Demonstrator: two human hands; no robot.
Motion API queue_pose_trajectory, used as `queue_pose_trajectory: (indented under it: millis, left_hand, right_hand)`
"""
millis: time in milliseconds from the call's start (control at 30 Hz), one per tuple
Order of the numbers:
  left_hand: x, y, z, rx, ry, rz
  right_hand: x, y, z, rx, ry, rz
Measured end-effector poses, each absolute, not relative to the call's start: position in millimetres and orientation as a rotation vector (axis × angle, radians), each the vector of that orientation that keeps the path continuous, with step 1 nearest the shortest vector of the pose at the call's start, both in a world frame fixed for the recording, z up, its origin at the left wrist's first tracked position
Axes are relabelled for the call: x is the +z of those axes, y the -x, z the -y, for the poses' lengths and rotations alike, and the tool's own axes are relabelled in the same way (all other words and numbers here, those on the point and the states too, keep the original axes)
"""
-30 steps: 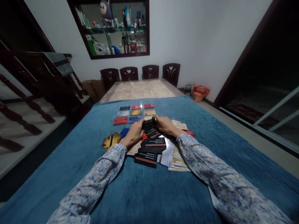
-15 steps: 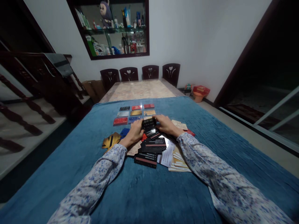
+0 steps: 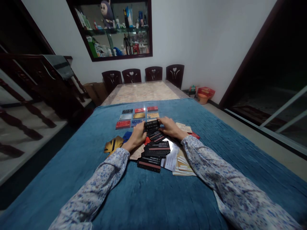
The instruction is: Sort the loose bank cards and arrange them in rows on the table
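Note:
Both hands meet over a loose pile of cards [image 3: 158,155] on a blue cloth [image 3: 153,191]. My left hand [image 3: 136,138] and my right hand [image 3: 170,127] are closed on either end of one black card [image 3: 152,124], held just above the pile. The pile mixes black, red and pale cards, with a gold card [image 3: 112,144] at its left edge. Beyond the hands, several cards lie face up in neat rows [image 3: 137,115].
The cloth covers the near part of a long table; bare marble tabletop [image 3: 142,92] shows beyond. Dark chairs [image 3: 144,74] line the far end under a glass shelf cabinet [image 3: 117,28]. A wooden stair rail [image 3: 28,92] stands left, a glass door frame right.
The black card and both hands have shifted slightly farther from me, toward the rows of laid-out cards. The pile has not changed.

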State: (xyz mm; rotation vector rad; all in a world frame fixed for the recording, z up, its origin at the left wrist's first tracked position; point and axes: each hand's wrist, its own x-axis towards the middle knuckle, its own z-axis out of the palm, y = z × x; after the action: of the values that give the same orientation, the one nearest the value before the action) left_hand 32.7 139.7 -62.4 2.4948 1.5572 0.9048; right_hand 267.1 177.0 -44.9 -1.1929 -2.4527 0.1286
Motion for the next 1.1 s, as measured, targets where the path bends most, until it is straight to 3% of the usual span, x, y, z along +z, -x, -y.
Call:
queue_pose_trajectory:
  millis: [1100]
  left_hand:
    - [-44.6,4.3,-143.5,0.764,-2.456,-1.527]
  right_hand:
    - [-18.1,-258.8,-187.1,0.227,1.049,2.636]
